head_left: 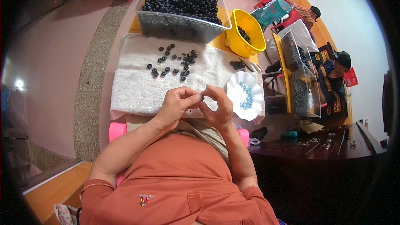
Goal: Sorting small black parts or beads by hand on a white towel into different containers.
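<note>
My left hand point(180, 102) and my right hand point(218, 105) meet over the near edge of a white towel point(133, 93). Their fingertips pinch a small dark round part point(202, 97) between them; most of it is hidden by the fingers. Beyond the hands, several loose black round parts point(163, 73) with pale ring-like openings lie on the towel, some close together in a cluster point(188, 59). Close to my right hand sits a white scalloped dish point(233, 86) with tiny light-blue pieces point(246, 96) in it.
A transparent bin point(179, 27) heaped with black parts stands at the far side, beside a yellow basin point(237, 50) holding more. A few dark pieces point(237, 64) lie near the dish. To the right, people sit along a table with transparent bins point(306, 87); a dark table point(316, 146) is nearer.
</note>
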The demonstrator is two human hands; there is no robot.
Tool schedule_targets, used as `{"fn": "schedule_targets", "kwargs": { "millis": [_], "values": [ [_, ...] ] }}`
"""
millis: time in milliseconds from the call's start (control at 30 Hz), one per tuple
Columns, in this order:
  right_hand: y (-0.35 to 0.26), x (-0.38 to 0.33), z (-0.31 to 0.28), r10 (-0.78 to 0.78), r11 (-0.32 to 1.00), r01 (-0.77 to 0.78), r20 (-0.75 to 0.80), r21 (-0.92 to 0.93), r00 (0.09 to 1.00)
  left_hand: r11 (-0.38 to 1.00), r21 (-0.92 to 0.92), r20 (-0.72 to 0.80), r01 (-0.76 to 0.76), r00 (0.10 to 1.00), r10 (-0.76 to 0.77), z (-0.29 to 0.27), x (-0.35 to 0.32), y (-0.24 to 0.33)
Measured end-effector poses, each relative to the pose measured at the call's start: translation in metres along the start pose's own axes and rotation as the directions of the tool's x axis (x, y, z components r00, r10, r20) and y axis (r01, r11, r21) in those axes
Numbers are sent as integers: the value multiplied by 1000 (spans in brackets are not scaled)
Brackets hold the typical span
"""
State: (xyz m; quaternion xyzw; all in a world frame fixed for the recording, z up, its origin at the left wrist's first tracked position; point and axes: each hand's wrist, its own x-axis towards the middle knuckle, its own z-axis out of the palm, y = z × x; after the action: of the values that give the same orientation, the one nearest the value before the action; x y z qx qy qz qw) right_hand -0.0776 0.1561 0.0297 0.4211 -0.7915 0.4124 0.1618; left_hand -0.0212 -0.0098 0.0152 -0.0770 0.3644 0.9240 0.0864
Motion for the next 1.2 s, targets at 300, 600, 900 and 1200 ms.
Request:
{"fn": "schedule_targets", "kwargs": {
  "millis": [300,600,900,1200],
  "values": [
    [-6,5,-2,-25,1000,25,-36,14,999,998,-45,40,41,998,-39,0,-1,3],
    [-12,11,-15,196,918,-254,208,305,958,993,85,83,-80,994,73,-5,3,-2],
    [-7,11,-25,201,871,-305,286,386,937,953,218,122,-210,975,187,-1,2,-4],
    [1,6,-23,281,773,-389,280,501,918,952,194,126,-238,968,217,-1,3,-3]
  ]
}}
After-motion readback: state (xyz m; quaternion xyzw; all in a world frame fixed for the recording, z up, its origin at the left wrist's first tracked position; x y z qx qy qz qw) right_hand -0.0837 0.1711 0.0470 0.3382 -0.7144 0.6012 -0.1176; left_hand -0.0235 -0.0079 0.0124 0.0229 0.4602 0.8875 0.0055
